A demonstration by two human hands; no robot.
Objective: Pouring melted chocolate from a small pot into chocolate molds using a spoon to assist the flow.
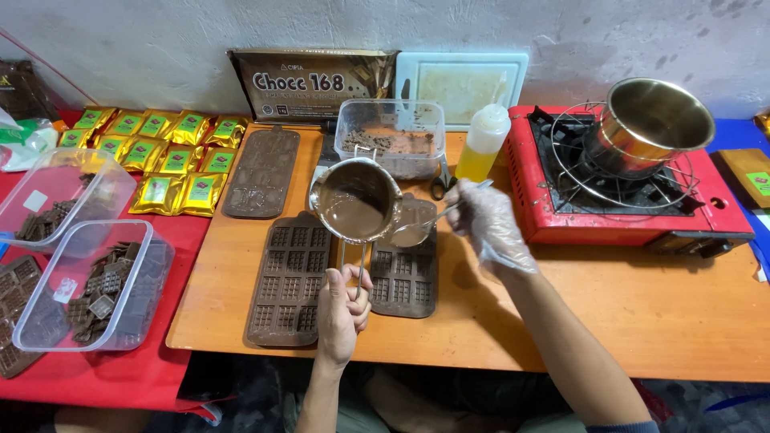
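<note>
The left hand [343, 303] is gripping the wire handle of the small pot [355, 200] of runny, spill-prone chocolate, while at three o'clock the gloved right hand [489, 224] is pinching a spoon [417, 230].

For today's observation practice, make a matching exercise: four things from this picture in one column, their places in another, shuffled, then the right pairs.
Things:
1. pot
2. spoon
3. steel bowl
4. bottle

Places:
A. on the red stove
B. in the gloved right hand
C. held by its handle in the left hand
D. standing between the stove and a clear tub

Pairs: 1-C, 2-B, 3-A, 4-D
</note>
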